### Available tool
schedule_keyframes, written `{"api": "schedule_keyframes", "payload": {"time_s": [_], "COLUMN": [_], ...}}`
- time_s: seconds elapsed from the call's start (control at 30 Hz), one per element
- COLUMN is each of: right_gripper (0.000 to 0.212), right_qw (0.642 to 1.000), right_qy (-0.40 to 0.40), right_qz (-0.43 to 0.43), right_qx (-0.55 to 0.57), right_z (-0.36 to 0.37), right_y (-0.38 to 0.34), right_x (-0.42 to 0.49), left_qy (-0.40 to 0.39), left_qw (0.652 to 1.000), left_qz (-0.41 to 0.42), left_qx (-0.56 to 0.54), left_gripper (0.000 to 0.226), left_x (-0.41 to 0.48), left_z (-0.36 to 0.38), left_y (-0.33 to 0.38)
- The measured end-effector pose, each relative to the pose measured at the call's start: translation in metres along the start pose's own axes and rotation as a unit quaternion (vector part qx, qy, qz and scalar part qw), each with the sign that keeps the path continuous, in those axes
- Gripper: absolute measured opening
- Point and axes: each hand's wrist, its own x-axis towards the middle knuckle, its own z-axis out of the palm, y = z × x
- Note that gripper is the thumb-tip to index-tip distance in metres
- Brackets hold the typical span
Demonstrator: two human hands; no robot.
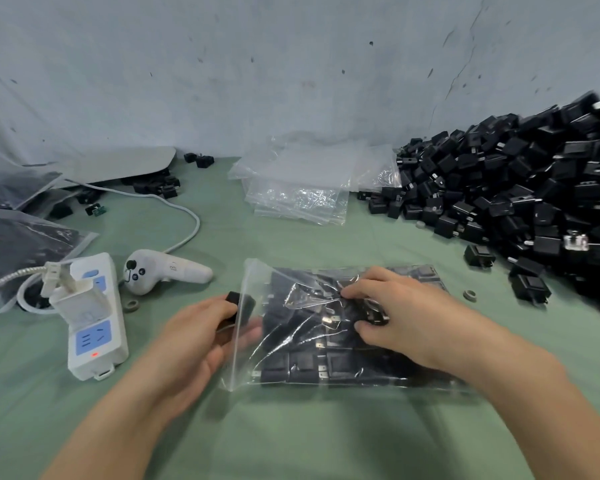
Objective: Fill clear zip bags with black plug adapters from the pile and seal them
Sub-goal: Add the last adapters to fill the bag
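Note:
A clear zip bag (326, 362) lies flat on the green cloth in front of me, holding several black plug adapters in rows. Its open mouth faces left. My left hand (201, 341) holds a black plug adapter (238, 308) at that mouth, partly inside the bag. My right hand (406, 317) rests on top of the bag, fingers pressing the plastic and the adapters beneath it. A large pile of black adapters (520, 192) fills the right side of the table.
A stack of empty clear bags (302, 188) lies at the back centre. On the left stand a white power strip (94, 313), a white handheld controller (163, 271) and a white cable (184, 216). Filled bags (18, 244) lie far left. Loose adapters (530, 287) sit near the pile.

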Motion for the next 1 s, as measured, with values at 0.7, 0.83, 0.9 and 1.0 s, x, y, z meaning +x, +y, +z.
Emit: {"api": "schedule_keyframes", "payload": {"time_s": [0.7,0.83,0.9,1.0], "right_gripper": [0.047,0.048,0.047,0.053], "right_qw": [0.998,0.997,0.997,0.997], "right_qy": [0.035,0.027,0.031,0.043], "right_qz": [-0.042,-0.048,-0.049,-0.055], "right_qx": [-0.025,-0.049,-0.052,-0.047], "right_z": [-0.006,0.004,0.007,0.008], "right_y": [-0.006,-0.02,-0.023,-0.025], "right_x": [0.002,0.003,0.004,0.004], "left_qy": [-0.046,0.0,0.021,0.005], "left_qw": [0.985,0.971,0.952,0.948], "left_qz": [0.024,0.058,0.089,0.104], "left_qx": [0.163,0.23,0.291,0.3], "left_gripper": [0.032,0.032,0.024,0.022], "left_x": [0.0,-0.001,-0.001,-0.001], "left_z": [-0.004,-0.003,-0.001,0.001], "left_y": [-0.006,-0.011,-0.013,-0.011]}}
